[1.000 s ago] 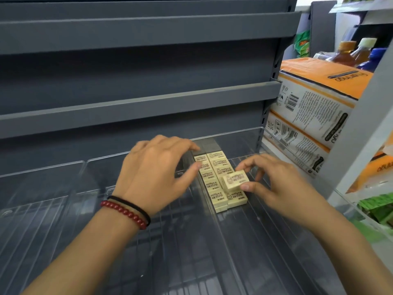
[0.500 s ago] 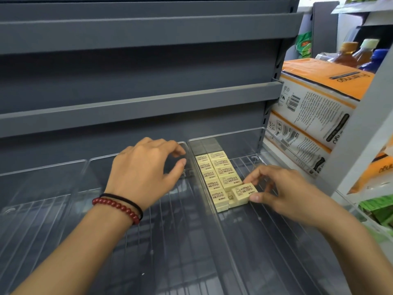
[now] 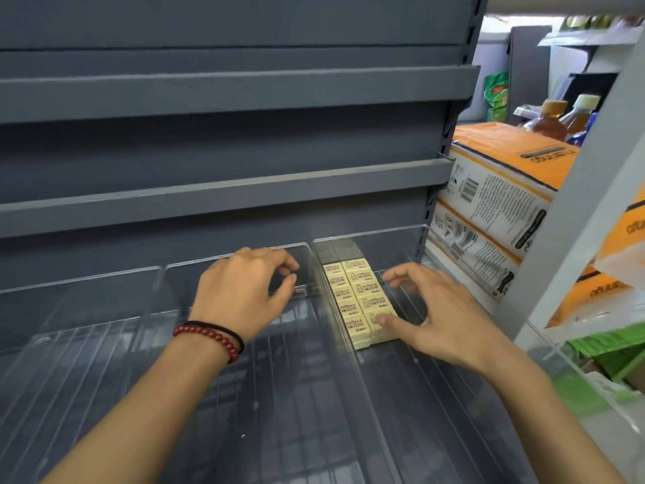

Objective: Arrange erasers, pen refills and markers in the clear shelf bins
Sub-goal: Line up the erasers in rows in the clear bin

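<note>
Erasers [image 3: 359,302] sit in the right bin [image 3: 387,233] – cream blocks in two neat columns, packed side by side against the bin's left wall, towards the far end. The right hand [image 3: 443,316] lies just right of them, fingers spread and relaxed, gripping nothing; its thumb tip touches the top of the nearest eraser in the right column, and the fingertips reach out near the far end of the block. The left hand [image 3: 244,291] hangs over the middle bin [image 3: 195,265], just left of the clear wall between the two bins, fingers loosely curled and holding nothing – apart from the erasers. A red bead bracelet [image 3: 209,338] and a black band circle that wrist. Grey shelves [image 3: 223,92] run across the far side. Off to the right, orange-and-white boxes [image 3: 499,190] are stacked, with bottles [image 3: 548,117] beyond them
</note>
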{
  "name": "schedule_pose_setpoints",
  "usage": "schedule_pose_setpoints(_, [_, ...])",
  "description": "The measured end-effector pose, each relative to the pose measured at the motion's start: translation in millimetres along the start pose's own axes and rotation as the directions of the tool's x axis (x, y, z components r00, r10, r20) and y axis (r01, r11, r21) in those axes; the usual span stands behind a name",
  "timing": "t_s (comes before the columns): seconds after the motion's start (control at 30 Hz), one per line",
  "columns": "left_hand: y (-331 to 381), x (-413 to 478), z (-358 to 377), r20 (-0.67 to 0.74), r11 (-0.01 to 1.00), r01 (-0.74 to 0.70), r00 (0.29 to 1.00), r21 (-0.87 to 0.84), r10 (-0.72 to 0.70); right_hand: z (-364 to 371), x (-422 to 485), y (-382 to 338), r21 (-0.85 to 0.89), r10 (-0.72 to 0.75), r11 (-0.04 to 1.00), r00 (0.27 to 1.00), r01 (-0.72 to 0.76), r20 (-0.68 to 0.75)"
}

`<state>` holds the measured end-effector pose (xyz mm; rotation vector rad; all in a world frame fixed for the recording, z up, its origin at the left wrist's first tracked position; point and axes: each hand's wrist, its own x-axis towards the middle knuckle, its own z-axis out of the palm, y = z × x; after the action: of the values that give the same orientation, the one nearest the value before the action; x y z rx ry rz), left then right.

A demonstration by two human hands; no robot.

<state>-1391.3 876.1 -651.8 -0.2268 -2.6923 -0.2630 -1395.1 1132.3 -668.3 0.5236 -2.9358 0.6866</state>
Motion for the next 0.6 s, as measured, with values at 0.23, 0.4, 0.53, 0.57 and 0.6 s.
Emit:
schedule_pose_setpoints(0.23, [2, -24, -57, -0.107, 0.984, -0.117, 0.986, 0.131, 0.132, -14, 25, -90, -0.122, -0.253, 0.964, 0.956, 0.236, -0.147])
schedule_pose_setpoints(0.4, [-52, -63, -122, -0.164, 0.977, 0.048, 0.986, 0.207, -0.013, -14, 45, -172, -0.140, -0.393, 0.910, 0.920, 0.390, 0.006])
schedule_pose_setpoints(0.53, [-99, -111, -159, -0.182, 0.944, 0.252, 0.959, 0.211, -0.215, -2, 52, -244, -0.119, -0.491, 0.859, 0.867, 0.498, 0.084])
schedule_pose_setpoints(0.57, [-111, -123, -164, -0.179, 0.926, 0.302, 0.947, 0.226, -0.265, 4, 53, -260, -0.120, -0.516, 0.843, 0.851, 0.525, 0.099])
schedule_pose_setpoints(0.6, [-124, -137, -172, -0.176, 0.907, 0.344, 0.935, 0.243, -0.308, 11, 54, -280, -0.117, -0.542, 0.825, 0.833, 0.553, 0.111])
